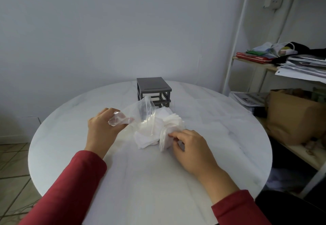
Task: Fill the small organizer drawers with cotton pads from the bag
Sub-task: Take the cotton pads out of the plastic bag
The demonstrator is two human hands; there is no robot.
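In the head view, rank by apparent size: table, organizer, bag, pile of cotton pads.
1. table
2. bag and pile of cotton pads: overlapping, too close to rank
3. organizer, though it stands farther away

Long red sleeves [70, 189] end at bare hands [102, 129].

Both arms in red sleeves reach forward, the left hand [103, 127] raised with fingers pinched closed, the right hand [192, 147] lower, palm down, its fingertips [173, 135] curled and pinching at the front.
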